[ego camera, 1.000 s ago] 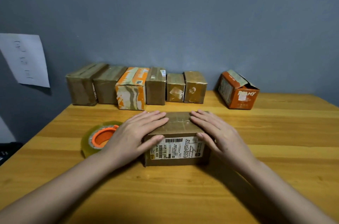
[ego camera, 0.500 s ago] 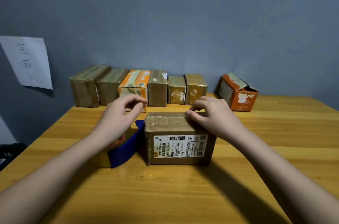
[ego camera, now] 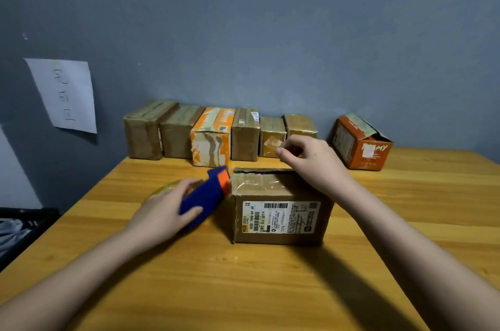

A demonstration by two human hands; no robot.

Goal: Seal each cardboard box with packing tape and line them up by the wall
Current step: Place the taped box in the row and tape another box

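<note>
Since half a second ago the left hand [ego camera: 162, 211] has dropped from above the table to the blue tape dispenser [ego camera: 201, 202], and the right hand [ego camera: 311, 162] has lifted off the box top and now hovers above its far edge.

The left hand grips the dispenser's blue handle, fingers curled around it, the orange part [ego camera: 224, 181] at its tip pointing up towards the near box's left top corner and just beside it. The roll of tape [ego camera: 165, 187] shows as a yellowish curve behind the hand (mostly hidden).

The right hand has thumb and forefinger pinched together, the other fingers curled; whether a strip of clear tape sits between them cannot be told.

The cardboard box [ego camera: 278, 211] being worked on stands in the middle of the wooden table [ego camera: 270, 290], its printed shipping label [ego camera: 280, 215] facing the camera and shiny clear tape across its top.

Against the grey wall [ego camera: 270, 32] stand six boxes in a row [ego camera: 216, 133], touching side by side, the third one orange and white. An orange box [ego camera: 359, 143] sits apart to the right, turned at an angle, with one flap raised. A sheet of paper [ego camera: 63, 93] with handwriting is stuck to the wall at left.
</note>
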